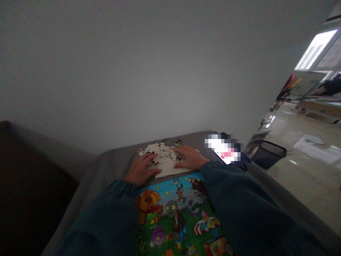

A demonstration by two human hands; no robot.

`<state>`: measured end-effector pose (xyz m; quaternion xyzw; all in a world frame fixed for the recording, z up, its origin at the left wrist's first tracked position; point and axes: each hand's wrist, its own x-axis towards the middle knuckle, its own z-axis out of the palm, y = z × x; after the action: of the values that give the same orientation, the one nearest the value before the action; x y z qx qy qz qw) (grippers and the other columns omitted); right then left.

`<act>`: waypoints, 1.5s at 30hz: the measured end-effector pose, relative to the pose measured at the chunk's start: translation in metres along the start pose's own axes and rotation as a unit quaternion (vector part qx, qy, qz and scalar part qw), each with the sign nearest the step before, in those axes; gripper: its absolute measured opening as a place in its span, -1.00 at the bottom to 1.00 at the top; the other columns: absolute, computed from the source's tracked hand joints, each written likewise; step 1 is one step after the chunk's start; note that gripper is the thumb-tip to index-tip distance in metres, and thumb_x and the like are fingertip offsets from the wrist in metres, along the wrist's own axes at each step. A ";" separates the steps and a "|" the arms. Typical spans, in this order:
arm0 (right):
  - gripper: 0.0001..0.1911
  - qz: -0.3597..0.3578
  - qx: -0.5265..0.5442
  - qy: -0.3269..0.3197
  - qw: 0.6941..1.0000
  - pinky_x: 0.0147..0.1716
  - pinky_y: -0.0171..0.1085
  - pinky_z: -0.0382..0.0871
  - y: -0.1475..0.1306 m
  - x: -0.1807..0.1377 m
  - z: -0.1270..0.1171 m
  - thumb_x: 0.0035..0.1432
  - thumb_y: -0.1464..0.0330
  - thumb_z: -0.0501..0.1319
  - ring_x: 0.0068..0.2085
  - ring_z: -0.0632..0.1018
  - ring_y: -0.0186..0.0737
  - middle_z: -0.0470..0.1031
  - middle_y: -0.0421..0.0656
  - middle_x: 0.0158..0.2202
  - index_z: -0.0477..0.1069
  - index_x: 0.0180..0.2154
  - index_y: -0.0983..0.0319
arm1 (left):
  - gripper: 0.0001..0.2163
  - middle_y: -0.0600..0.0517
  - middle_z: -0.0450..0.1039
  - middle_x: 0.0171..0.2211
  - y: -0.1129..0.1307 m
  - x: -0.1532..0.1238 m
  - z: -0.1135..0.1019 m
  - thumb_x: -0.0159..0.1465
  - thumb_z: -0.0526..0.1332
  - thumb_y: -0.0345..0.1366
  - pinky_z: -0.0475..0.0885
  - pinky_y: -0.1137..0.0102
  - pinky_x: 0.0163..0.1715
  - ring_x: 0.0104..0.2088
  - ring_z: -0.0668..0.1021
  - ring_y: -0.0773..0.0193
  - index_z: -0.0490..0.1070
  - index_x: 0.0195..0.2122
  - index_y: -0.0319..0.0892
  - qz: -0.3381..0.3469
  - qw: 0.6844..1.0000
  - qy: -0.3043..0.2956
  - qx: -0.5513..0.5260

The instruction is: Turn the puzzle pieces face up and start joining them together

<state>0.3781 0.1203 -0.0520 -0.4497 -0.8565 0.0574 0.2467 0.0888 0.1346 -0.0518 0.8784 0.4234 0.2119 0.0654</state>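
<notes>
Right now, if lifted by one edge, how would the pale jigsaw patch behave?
The pale assembled jigsaw patch likely flops and splits: seams and gaps show. Probably light, being thin and flat.

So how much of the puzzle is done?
Done: a pale patch of joined pieces lies together. In hand: the left hand and right hand rest flat on it. Left: a few loose pieces beyond it, and dark gaps in the patch.

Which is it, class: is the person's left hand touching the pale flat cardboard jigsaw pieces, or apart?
Touching. The head view shows the left hand with fingers lying flat on the pale flat cardboard jigsaw pieces.
</notes>
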 end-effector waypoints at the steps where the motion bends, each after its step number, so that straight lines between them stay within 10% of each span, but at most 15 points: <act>1: -0.17 -0.006 0.007 0.016 1.000 0.14 -0.01 0.21 0.001 0.001 0.001 -0.02 -0.02 0.34 0.14 0.38 0.00 0.39 0.03 0.13 0.24 0.21 0.20 | -0.40 -0.11 0.37 0.13 0.000 0.001 -0.001 0.15 0.25 0.09 0.35 0.14 0.10 0.10 0.44 0.03 0.32 0.16 -0.06 0.009 1.000 0.005 -0.006; 11: -0.66 -0.051 0.028 0.152 0.987 0.07 -0.10 0.34 0.006 0.004 0.002 0.29 0.21 0.13 0.05 0.44 -0.16 0.46 -0.07 -0.03 0.40 0.07 0.09 | -0.70 -0.07 0.41 0.01 0.005 0.004 -0.011 0.36 0.03 -0.15 0.29 0.14 0.15 0.06 0.45 0.13 0.44 -0.02 -0.08 0.039 0.993 0.108 -0.016; 19: 0.02 -0.036 0.020 -0.092 0.995 0.23 0.11 0.06 -0.008 -0.001 -0.003 -0.14 -0.11 0.34 0.28 0.17 0.08 0.15 0.00 0.29 0.10 0.29 0.13 | -0.33 -0.06 0.25 0.24 0.018 -0.005 -0.004 0.01 0.32 0.16 0.22 -0.13 0.11 0.20 0.31 -0.19 0.33 0.15 0.10 0.051 0.998 -0.026 0.021; 33: -0.67 -0.085 0.002 0.101 0.991 0.05 -0.12 0.35 -0.008 0.005 0.001 0.28 0.32 0.10 0.01 0.47 -0.15 0.51 0.01 -0.06 0.40 0.02 0.28 | -0.72 -0.05 0.43 -0.03 0.019 0.003 -0.008 0.30 0.12 -0.16 0.34 0.20 0.10 0.00 0.46 0.12 0.43 -0.02 -0.10 0.031 0.994 0.099 -0.015; 45: -0.67 0.023 0.068 0.154 0.985 0.01 -0.11 0.38 0.000 0.008 -0.001 0.27 0.38 0.07 -0.01 0.53 -0.15 0.52 -0.04 -0.01 0.39 0.05 0.21 | -0.69 -0.06 0.44 -0.05 0.009 0.006 -0.009 0.37 -0.05 -0.23 0.36 0.21 0.08 0.01 0.46 0.15 0.43 -0.05 -0.12 0.013 0.995 0.085 -0.043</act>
<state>0.3750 0.1262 -0.0481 -0.4550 -0.7916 0.0516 0.4046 0.0945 0.1330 -0.0394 0.8589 0.4064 0.3049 0.0640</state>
